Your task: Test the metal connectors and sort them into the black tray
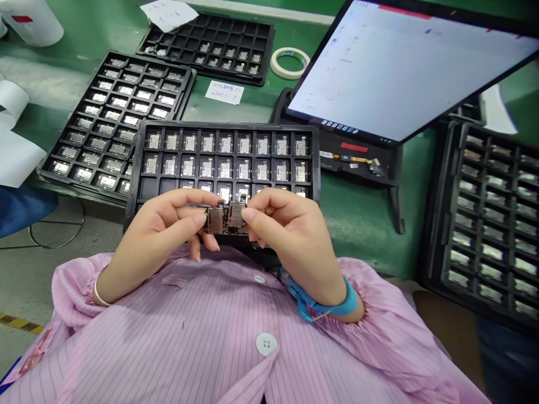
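Observation:
Between thumb and fingers, my left hand (170,221) grips a small circuit board (214,220) with a metal shield on it. A second small circuit board (236,216) is pinched in my right hand (280,221). The two boards are side by side, close together, over the near edge of a black compartment tray (227,128). Rows of similar boards with silver shields lie in this tray, one to a compartment. Both hands hide its near rows. Two compartments at its left side, in the third row, show no board.
At the left, a filled black tray (126,120) sits on another. Behind lies a partly filled tray (185,42), near a tape roll (289,63) and a handwritten label (224,92). A screen (412,62) leans at the right, with more stacked trays (457,213) beyond.

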`<state>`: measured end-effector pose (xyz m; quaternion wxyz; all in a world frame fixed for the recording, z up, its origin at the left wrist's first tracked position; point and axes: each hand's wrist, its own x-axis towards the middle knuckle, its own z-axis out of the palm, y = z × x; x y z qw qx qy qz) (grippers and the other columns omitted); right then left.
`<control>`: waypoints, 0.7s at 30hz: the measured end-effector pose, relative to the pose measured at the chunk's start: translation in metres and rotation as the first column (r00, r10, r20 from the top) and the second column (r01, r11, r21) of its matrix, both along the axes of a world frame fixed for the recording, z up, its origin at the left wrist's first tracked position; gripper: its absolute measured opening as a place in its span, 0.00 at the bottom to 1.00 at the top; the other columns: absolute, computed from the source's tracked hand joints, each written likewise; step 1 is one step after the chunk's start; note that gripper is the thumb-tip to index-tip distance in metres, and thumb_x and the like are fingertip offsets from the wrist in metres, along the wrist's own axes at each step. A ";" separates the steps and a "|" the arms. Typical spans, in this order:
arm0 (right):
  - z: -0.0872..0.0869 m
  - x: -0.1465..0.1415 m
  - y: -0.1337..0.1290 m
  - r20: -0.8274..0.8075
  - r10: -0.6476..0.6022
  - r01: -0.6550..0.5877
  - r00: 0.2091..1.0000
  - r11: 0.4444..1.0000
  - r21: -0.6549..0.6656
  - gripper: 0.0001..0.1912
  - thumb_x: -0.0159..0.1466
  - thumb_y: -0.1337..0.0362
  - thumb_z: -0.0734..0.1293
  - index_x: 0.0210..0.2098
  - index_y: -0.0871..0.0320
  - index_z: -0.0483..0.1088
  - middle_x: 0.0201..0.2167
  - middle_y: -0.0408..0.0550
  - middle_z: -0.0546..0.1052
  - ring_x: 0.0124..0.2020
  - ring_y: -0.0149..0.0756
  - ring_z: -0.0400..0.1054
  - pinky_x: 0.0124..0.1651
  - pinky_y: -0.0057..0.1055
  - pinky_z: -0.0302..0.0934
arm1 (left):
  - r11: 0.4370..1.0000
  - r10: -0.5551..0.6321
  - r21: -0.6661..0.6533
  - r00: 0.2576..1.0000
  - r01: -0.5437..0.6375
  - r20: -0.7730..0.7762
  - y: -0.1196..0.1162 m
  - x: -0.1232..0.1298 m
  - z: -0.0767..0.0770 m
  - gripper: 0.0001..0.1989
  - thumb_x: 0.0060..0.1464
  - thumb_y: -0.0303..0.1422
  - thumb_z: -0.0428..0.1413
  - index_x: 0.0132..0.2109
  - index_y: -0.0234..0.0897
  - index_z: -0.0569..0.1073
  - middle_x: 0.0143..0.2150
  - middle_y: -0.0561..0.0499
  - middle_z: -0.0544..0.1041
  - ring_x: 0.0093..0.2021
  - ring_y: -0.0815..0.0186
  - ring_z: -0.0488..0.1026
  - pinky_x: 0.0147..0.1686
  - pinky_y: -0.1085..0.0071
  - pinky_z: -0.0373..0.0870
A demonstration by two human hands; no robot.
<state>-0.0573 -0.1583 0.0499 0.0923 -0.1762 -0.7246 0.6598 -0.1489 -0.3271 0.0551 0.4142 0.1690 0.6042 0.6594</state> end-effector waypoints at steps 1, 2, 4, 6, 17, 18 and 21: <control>0.000 0.000 0.000 0.001 -0.002 0.002 1.000 1.000 0.006 0.09 0.58 0.65 0.66 0.22 0.57 0.65 0.17 0.39 0.66 0.18 0.25 0.57 0.21 0.26 0.51 | 1.000 0.000 0.005 1.000 0.000 0.012 0.001 0.000 0.000 0.09 0.61 0.30 0.55 0.47 0.38 0.76 0.27 0.50 0.79 0.23 0.70 0.73 0.22 0.78 0.70; -0.001 0.000 0.000 0.002 -0.004 0.004 1.000 1.000 0.009 0.09 0.58 0.65 0.66 0.22 0.57 0.64 0.17 0.39 0.65 0.18 0.26 0.57 0.21 0.26 0.51 | 1.000 0.002 0.009 1.000 -0.002 0.023 0.001 0.000 0.000 0.09 0.61 0.30 0.55 0.47 0.38 0.76 0.27 0.50 0.79 0.23 0.70 0.74 0.22 0.78 0.71; -0.002 0.000 0.001 -0.004 -0.004 0.005 1.000 1.000 0.012 0.09 0.58 0.65 0.66 0.22 0.57 0.64 0.17 0.39 0.65 0.19 0.26 0.57 0.22 0.26 0.51 | 1.000 0.009 0.009 0.999 -0.009 0.041 0.002 0.000 0.000 0.09 0.60 0.29 0.56 0.46 0.36 0.77 0.27 0.49 0.80 0.24 0.69 0.75 0.23 0.77 0.72; -0.003 0.000 0.001 -0.014 -0.003 0.003 1.000 1.000 0.015 0.09 0.58 0.66 0.66 0.22 0.58 0.65 0.17 0.39 0.65 0.19 0.26 0.57 0.23 0.26 0.51 | 1.000 0.018 0.005 0.999 -0.018 0.047 0.003 0.000 -0.001 0.09 0.59 0.29 0.56 0.46 0.35 0.77 0.28 0.49 0.80 0.25 0.68 0.75 0.23 0.76 0.73; -0.008 0.003 0.002 -0.073 0.023 -0.023 0.997 1.000 0.004 0.10 0.59 0.66 0.65 0.22 0.58 0.64 0.17 0.38 0.64 0.18 0.25 0.57 0.21 0.24 0.51 | 1.000 0.001 0.000 0.999 -0.001 0.036 0.002 0.001 -0.002 0.10 0.60 0.29 0.56 0.46 0.37 0.79 0.29 0.49 0.80 0.27 0.69 0.75 0.24 0.78 0.72; -0.008 0.004 0.002 -0.072 0.025 -0.025 0.997 1.000 0.001 0.10 0.59 0.66 0.65 0.23 0.58 0.64 0.18 0.38 0.64 0.18 0.25 0.57 0.21 0.25 0.51 | 1.000 0.005 -0.007 0.999 -0.005 0.034 0.002 0.001 -0.002 0.09 0.60 0.29 0.56 0.46 0.38 0.79 0.29 0.49 0.80 0.27 0.69 0.75 0.24 0.78 0.72; -0.010 0.005 0.002 -0.074 0.022 -0.021 0.997 1.000 0.014 0.09 0.59 0.66 0.65 0.23 0.58 0.65 0.18 0.38 0.64 0.19 0.25 0.58 0.21 0.25 0.52 | 1.000 0.010 -0.013 1.000 -0.010 0.022 0.002 0.001 -0.002 0.09 0.59 0.30 0.57 0.46 0.38 0.79 0.30 0.48 0.80 0.29 0.68 0.76 0.24 0.78 0.72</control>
